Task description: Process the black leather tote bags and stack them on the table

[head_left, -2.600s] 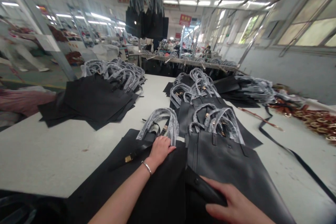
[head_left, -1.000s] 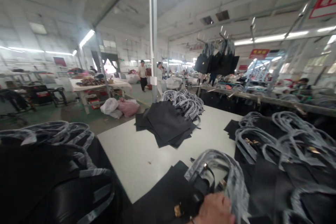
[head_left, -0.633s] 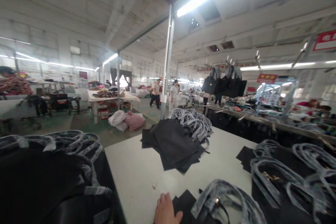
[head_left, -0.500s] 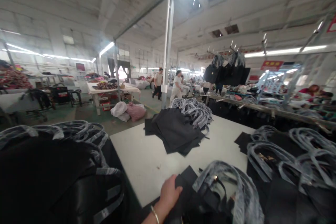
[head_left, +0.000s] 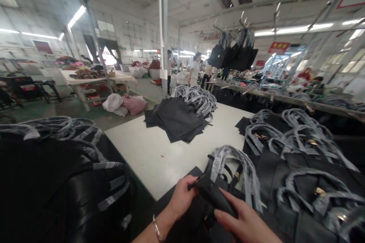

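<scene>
A black tote bag [head_left: 182, 216] lies at the near edge of the white table, its looped handles [head_left: 228, 155] wrapped in clear plastic. My right hand [head_left: 242, 216] is wrapped round a smooth, long black handheld tool [head_left: 213, 193], whose exact kind I cannot make out. The tool's front end points up and left, over the bag. At that end, my left hand [head_left: 184, 195] is closed in a pinch on a dark piece, which looks like part of the bag; its fingertips are partly hidden. A bracelet circles the left wrist.
Black bags with wrapped handles [head_left: 178, 117] lie fanned on the white table [head_left: 137, 148]. More bags [head_left: 42, 167] are heaped at left and others [head_left: 276, 174] at right. A metal post [head_left: 164, 45] rises behind the table. Bags [head_left: 234, 55] hang beyond; people stand farther back.
My right hand has come into view with the black tool. My left hand has gone from the bag's edge to the tool's front end. The view has turned right and tilted down.
</scene>
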Action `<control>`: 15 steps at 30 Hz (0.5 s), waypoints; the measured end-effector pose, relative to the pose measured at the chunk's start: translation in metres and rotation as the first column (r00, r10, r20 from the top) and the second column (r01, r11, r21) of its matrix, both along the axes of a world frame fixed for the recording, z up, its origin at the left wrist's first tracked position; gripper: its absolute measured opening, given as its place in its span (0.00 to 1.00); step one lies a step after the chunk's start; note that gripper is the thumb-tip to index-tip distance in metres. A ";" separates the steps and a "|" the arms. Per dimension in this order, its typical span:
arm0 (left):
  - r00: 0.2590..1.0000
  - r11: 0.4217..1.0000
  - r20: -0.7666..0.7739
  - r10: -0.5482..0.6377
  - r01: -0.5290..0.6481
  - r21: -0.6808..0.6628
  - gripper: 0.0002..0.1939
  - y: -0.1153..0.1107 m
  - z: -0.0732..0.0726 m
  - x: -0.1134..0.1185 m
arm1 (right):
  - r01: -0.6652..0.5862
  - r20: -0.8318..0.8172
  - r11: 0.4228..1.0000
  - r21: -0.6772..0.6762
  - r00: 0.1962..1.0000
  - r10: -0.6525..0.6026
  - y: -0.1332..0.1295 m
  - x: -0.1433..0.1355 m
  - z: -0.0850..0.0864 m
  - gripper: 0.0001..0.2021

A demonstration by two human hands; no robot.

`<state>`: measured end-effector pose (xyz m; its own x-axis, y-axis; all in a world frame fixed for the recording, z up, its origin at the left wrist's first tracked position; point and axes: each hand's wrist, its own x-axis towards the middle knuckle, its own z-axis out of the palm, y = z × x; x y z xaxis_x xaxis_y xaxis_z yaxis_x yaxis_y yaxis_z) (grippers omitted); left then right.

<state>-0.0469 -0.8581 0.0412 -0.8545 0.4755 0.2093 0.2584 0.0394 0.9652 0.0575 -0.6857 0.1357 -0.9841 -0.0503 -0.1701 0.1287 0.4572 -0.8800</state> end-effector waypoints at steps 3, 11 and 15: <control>0.999 0.999 0.025 0.043 -0.044 0.017 0.09 0.002 0.003 0.005 | 0.046 -0.032 0.999 -0.023 0.998 -0.047 -0.001 0.000 -0.004 0.27; 0.985 0.975 -0.054 0.165 -0.171 -0.144 0.09 0.010 -0.005 -0.006 | 0.161 -0.118 0.987 0.007 0.980 -0.159 0.011 -0.004 -0.023 0.29; 0.920 0.729 -0.256 0.299 -0.393 -0.561 0.15 0.008 -0.023 -0.026 | 0.292 -0.136 0.952 0.095 0.951 -0.279 0.035 0.011 -0.020 0.33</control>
